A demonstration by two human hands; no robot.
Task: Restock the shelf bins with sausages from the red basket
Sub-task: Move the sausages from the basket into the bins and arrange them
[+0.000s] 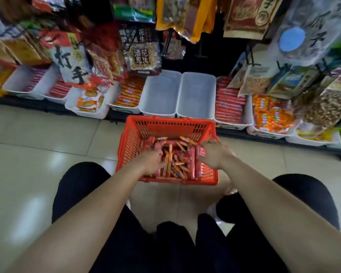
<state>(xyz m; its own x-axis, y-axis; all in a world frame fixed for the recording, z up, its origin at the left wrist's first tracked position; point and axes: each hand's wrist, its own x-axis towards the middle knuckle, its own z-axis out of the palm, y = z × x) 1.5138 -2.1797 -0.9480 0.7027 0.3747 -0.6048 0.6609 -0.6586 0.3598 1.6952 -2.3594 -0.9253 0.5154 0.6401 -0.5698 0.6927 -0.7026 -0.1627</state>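
Both hands inside red plastic lattice basket (169, 120) on tiled floor (47, 138).
Hanging snack bags (140, 54) overhang the far shelf; two white plastic bins (161, 93) (both empty) stand just beyond the basket. Left hand (152, 158) curls fingers over the red and orange wrapped sausages (177, 160); right hand (215, 152) touches them at right, grip indeterminate.

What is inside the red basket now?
A pile of red and orange sausages lies in the red basket, with the left hand and right hand reaching into it. Whatever lies under the pile is hidden.
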